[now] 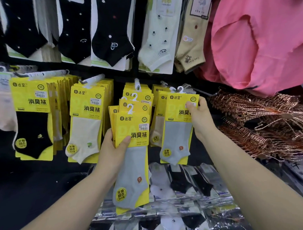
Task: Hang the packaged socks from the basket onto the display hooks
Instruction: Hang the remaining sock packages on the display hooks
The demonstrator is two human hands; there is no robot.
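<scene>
My left hand [112, 149] grips a fanned stack of yellow sock packs [132, 133] holding grey socks, thumb across the front card. Each pack has a white plastic hanger at its top. My right hand [199, 116] pinches the upper right of another yellow pack with grey socks [178, 129], held up near a display hook [186, 86] where beige sock packs [158, 114] hang. Further hooks to the left carry cream sock packs [86, 121] and black sock packs [32, 120]. No basket is in view.
Black, pale green and tan socks hang on the row above. Pink garments [258, 40] hang at the upper right, with piled copper wire hangers [262, 120] below them. A lower shelf holds wrapped sock packs [176, 192] in clear plastic.
</scene>
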